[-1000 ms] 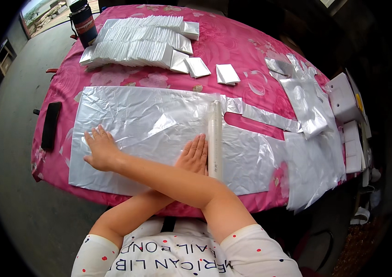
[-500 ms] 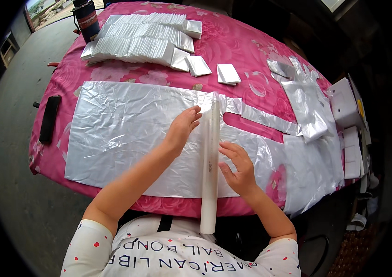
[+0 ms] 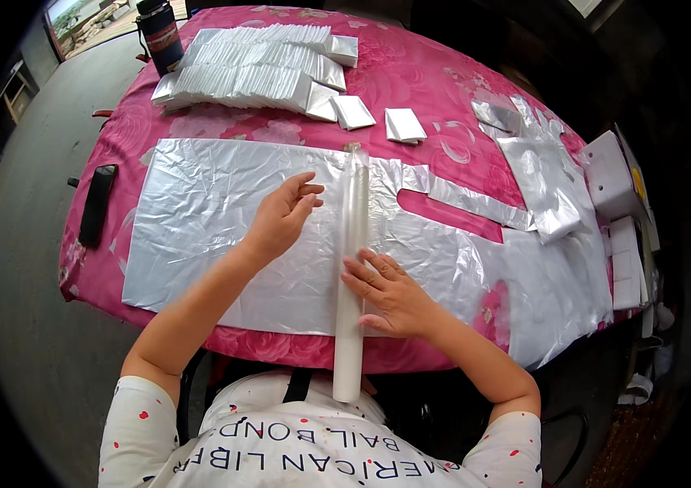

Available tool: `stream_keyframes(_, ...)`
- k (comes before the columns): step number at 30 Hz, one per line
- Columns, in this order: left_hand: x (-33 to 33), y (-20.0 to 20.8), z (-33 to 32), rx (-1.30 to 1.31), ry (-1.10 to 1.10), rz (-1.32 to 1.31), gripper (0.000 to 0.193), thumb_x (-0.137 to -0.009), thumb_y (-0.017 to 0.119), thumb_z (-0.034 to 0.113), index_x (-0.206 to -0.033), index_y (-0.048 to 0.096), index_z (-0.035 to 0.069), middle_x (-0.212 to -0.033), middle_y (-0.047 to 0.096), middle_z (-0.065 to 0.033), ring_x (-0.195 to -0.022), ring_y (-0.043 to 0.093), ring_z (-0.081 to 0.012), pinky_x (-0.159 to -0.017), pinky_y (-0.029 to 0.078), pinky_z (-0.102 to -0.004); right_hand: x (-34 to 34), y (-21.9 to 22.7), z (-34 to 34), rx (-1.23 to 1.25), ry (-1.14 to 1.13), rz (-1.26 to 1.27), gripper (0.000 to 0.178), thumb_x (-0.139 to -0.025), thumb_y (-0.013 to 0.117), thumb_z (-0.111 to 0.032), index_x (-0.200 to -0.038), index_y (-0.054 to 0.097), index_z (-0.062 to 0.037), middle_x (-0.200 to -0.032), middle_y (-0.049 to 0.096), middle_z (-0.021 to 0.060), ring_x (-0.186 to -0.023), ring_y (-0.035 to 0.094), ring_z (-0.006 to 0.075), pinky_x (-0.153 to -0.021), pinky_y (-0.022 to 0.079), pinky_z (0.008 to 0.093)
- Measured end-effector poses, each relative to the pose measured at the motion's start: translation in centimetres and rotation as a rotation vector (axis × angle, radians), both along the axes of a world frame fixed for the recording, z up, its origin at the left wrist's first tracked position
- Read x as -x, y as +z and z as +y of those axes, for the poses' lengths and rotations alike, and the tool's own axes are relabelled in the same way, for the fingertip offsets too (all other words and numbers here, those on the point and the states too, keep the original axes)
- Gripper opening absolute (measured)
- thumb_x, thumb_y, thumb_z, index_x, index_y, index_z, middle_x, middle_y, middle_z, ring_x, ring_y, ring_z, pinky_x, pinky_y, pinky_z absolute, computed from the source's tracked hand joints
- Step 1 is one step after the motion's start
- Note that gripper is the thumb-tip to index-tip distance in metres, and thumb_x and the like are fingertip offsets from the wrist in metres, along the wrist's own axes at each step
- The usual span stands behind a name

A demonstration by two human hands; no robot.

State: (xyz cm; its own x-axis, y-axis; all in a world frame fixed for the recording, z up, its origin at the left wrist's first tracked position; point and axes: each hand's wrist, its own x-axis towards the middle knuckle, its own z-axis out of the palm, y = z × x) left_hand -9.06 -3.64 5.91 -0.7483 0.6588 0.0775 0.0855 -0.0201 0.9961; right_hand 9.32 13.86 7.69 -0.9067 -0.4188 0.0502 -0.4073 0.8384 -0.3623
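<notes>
Hands flat and empty — left hand smoothing the silver plastic sheet across the worktop's near edge, right hand steadying the long white roll so it stays put.

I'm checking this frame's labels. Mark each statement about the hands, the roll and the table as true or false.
1. The right hand rests against the long white roll. True.
2. The left hand grips the roll. False: it lies apart from it, over the silver plastic sheet.
3. The dark bottle stands at the table's far left corner. True.
4. The tablecloth is blue. False: it is pink, with flowers.
</notes>
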Motion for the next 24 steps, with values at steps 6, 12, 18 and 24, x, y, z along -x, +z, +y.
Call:
stream_keyframes(6,0.6,0.9,-12.2,0.001,0.167,0.013,0.037,-0.095,0.041,0.013,-0.129,0.041,0.001,-0.115,0.057,-0.0107,-0.097,0.057,-0.0141,-0.084,0.044,-0.0265,7.0,0.8,-13.6,0.337,0.413,0.007,0.054,-0.089,0.043,-0.042,-0.122,0.048,-0.0001,-0.130,0.046,0.0149,-0.130,0.030,0.0326,-0.107,0.023,0.0441)
stream_keyframes(12,-3.5,0.9,-24.2,0.085,0.390,-0.069,0.035,-0.094,0.042,0.011,-0.128,0.042,0.000,-0.114,0.058,-0.0106,-0.095,0.057,-0.0122,-0.082,0.043,-0.0251,10.8,3.3,-17.6,0.659,0.555,0.019,0.036,-0.088,0.050,-0.024,-0.117,0.054,-0.0032,-0.121,0.054,0.0135,-0.118,0.046,0.0311,-0.097,0.036,0.0430)
stream_keyframes(18,-8.9,1.1,-28.2,0.277,0.594,0.013,0.036,-0.085,0.053,0.001,-0.120,0.049,-0.002,-0.084,0.051,-0.0026,-0.068,0.045,-0.0073,-0.062,0.041,-0.0195,17.1,-1.8,-18.9,0.235,0.360,0.289,0.038,-0.088,0.049,-0.032,-0.111,0.058,-0.0030,-0.122,0.053,0.0123,-0.123,0.039,0.0294,-0.106,0.022,0.0441)
stream_keyframes(24,-11.1,1.7,-26.8,0.834,0.509,0.367,0.072,-0.072,0.070,0.023,-0.129,0.034,-0.003,-0.097,0.049,-0.0131,-0.078,0.052,-0.0234,-0.069,0.044,-0.0327,20.3,-3.0,-27.0,0.240,0.266,0.229,0.032,-0.085,0.053,-0.027,-0.109,0.061,-0.0069,-0.120,0.054,0.0110,-0.123,0.039,0.0279,-0.107,0.018,0.0462)
